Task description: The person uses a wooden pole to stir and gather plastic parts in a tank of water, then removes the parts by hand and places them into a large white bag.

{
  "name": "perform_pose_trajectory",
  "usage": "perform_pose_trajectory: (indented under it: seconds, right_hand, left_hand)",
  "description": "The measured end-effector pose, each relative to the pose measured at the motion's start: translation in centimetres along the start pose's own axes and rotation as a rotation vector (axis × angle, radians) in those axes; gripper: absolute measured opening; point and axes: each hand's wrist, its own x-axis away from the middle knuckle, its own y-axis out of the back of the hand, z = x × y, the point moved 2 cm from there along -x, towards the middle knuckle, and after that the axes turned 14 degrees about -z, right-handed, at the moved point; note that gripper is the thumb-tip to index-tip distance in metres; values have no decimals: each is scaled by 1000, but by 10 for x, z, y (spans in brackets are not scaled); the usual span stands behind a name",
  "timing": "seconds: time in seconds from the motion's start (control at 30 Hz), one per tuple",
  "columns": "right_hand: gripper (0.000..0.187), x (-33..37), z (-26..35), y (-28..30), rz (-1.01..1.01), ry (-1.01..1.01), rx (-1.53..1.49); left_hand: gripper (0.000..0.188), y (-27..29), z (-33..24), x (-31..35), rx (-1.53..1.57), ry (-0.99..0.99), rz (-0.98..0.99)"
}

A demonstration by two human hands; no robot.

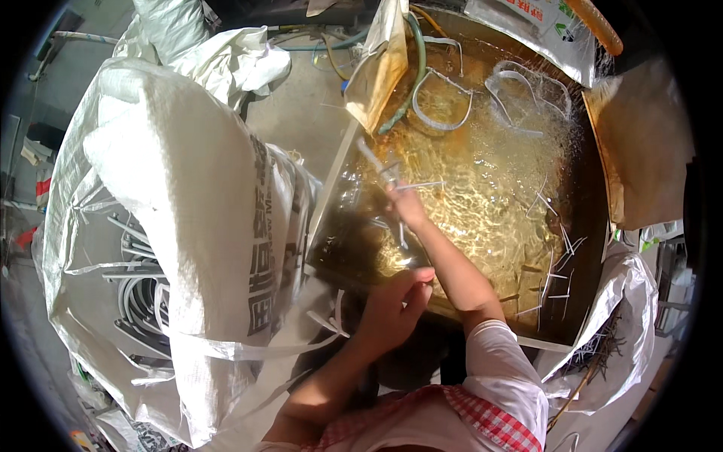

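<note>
My right hand [407, 205] reaches over the left side of a water-filled tub [329, 197], its fingers closed round thin white plastic strips [423, 184]. Their ends stick out past the fingers, and one pale piece [369, 154] slants toward the tub's left wall. At the near edge is my left hand [395, 305], thumb and fingertips pinched together. Whatever lies between those fingertips, if anything, is too small to make out. More short white strips [553, 275] lie in the water along the right side. Curved clear-white strips [443, 124] loop at the far side.
On the left stands a big white woven sack [151, 151] with grey-white coiled strips [143, 297] inside. A green hose [416, 71] hangs into the tub, and water splashes at the far right. Brown cardboard [636, 143] flanks the right wall; another white sack [621, 301] with dark scraps sits below it.
</note>
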Motion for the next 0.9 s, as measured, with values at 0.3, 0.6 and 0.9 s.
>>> perform_pose_trajectory:
  seconds: [0.3,0.6,0.9]
  right_hand:
    - [28,10,-99,-62,445,235,406]
    - [31,88,-4,98,167,-216,173]
    - [22,275,4,357,-996,358,261]
  left_hand:
    - [18,-19,10,-6,-76,-99,-14]
    - [20,-36,21,-3,-21,-11,31]
    - [14,-52,69,-5,63,-56,-3]
